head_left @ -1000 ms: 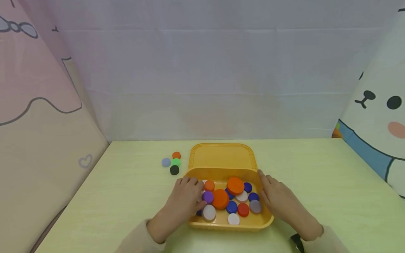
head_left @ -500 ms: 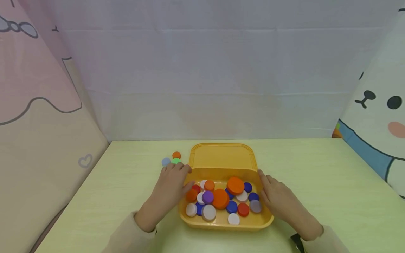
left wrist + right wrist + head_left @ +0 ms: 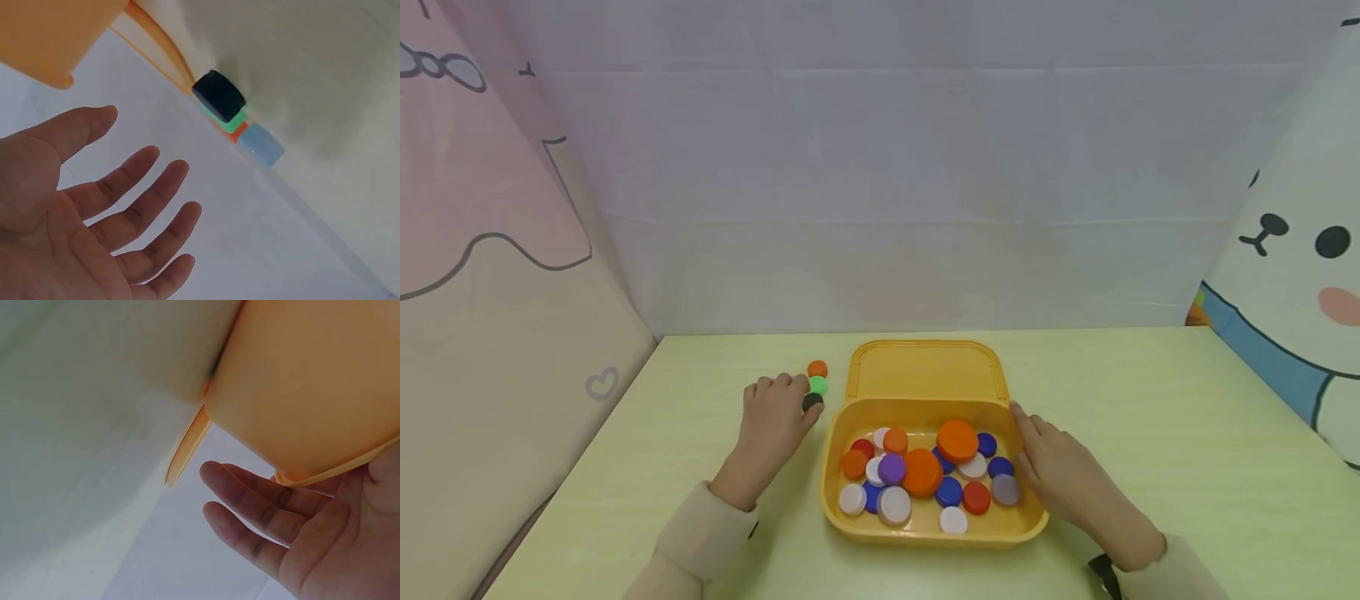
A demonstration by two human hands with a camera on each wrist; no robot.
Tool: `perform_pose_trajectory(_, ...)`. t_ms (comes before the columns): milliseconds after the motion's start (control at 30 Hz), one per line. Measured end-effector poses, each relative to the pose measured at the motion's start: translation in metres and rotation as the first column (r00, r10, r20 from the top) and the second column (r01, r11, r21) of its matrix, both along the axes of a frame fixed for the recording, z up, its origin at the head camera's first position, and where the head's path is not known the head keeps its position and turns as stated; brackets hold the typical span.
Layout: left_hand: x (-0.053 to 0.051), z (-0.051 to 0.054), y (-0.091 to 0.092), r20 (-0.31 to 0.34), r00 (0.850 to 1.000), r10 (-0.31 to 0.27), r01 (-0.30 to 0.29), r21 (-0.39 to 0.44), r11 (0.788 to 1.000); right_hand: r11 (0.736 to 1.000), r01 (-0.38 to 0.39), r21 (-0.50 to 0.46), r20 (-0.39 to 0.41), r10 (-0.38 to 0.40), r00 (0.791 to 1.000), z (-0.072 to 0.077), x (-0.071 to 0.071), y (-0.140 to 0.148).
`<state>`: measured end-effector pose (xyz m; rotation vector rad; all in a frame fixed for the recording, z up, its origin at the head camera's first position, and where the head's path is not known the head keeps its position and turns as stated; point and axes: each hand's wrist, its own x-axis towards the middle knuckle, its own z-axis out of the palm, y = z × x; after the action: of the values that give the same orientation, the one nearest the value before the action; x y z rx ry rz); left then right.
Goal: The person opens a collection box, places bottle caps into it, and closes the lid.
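Observation:
My left hand [image 3: 771,421] is raised over the table left of the yellow box [image 3: 936,540]. Its fingers are spread and slightly bent, with nothing between them in the left wrist view. Just beyond the fingertips lie a black bottle cap [image 3: 219,95], a green cap [image 3: 817,385], an orange cap [image 3: 817,368] and a light blue cap [image 3: 260,145], which the hand covers in the head view. My right hand [image 3: 1067,479] rests against the box's right rim, its fingers extended along the outer wall [image 3: 312,381]. Loose caps of several colours, including a purple cap [image 3: 892,469], lie in the box.
Behind the box lies its yellow lid [image 3: 928,371], flat on the pale table [image 3: 1135,400]. A plain cloth wall [image 3: 925,192] rises at the table's back edge. Printed cloths flank both sides.
From above the box's left part, my left hand has moved out left to beside the small group of caps on the table. The right hand stays at the rim.

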<state>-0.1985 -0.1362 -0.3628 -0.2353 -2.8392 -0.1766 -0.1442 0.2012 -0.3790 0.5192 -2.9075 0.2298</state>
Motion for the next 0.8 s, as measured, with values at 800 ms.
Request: perform_pose_trajectory(800, -0.033, -0.028, -0.009, 0.175, 0.979, 0.101, -0.089, -0.077, 0.993, 1.000, 0.009, -0.010, 0.020, -0.009, 1.000, 0.000, -0.001, -0.001)
